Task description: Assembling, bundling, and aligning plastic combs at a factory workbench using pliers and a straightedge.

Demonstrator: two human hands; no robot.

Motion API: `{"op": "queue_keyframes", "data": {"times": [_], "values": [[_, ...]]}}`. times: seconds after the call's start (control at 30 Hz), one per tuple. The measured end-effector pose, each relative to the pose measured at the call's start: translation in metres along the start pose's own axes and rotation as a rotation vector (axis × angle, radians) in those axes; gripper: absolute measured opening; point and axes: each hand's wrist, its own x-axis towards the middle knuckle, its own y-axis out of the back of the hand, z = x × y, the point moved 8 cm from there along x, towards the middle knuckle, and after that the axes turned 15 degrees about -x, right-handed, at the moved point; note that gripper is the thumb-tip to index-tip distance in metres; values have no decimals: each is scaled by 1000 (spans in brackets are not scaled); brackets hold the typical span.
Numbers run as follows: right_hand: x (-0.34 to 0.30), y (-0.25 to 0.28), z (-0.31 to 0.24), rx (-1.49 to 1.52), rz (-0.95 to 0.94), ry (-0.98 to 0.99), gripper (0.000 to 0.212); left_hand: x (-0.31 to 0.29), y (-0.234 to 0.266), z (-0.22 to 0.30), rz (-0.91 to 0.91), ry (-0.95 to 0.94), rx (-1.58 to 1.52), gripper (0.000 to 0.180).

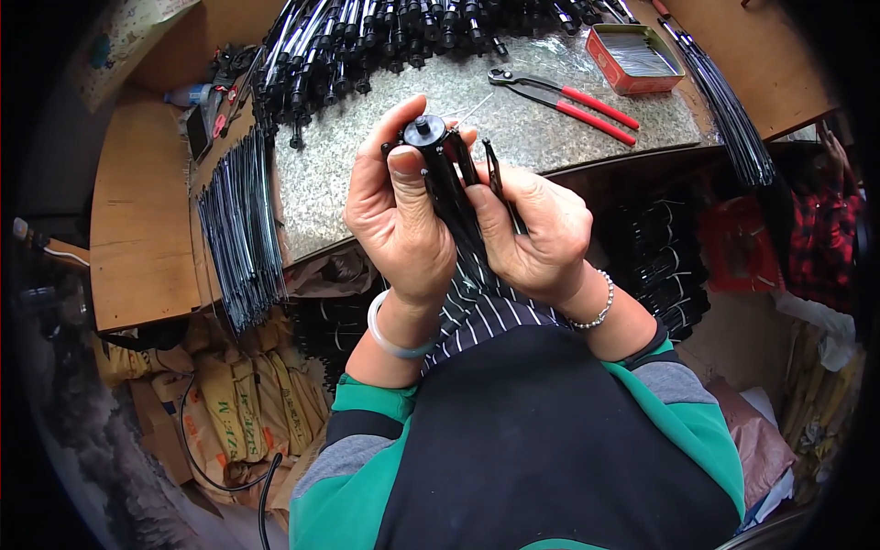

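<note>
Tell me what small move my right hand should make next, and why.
Probably ease the slim black piece in your right hand toward the round black hub: its tip stands apart from the hub, which your left hand holds, and a thin pale wire juts out close by.

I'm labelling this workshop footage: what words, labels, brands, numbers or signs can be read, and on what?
Yellow sacks, lower left: large green and some red lettering; legible in part, but I won't copy it.
Red rectangular tin: pale marks on its side, too small to read.
Held black umbrella frame: no lettering visible.
</note>
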Motion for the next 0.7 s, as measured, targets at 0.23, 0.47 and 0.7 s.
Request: {"op": "queue_keyframes", "data": {"times": [0.23, 0.47, 0.7], "values": [[6, -1, -1, -117, -108, 22, 16, 3, -4, -1, -113, 70, -160, 41], [-1, -14, 21, 421, -246, -399, 19, 8, 0, -1, -90, 74, -239, 42], [3, -7, 17, 303, -183, -228, 21, 7, 5, -5, -71, 85, -219, 43]]}}
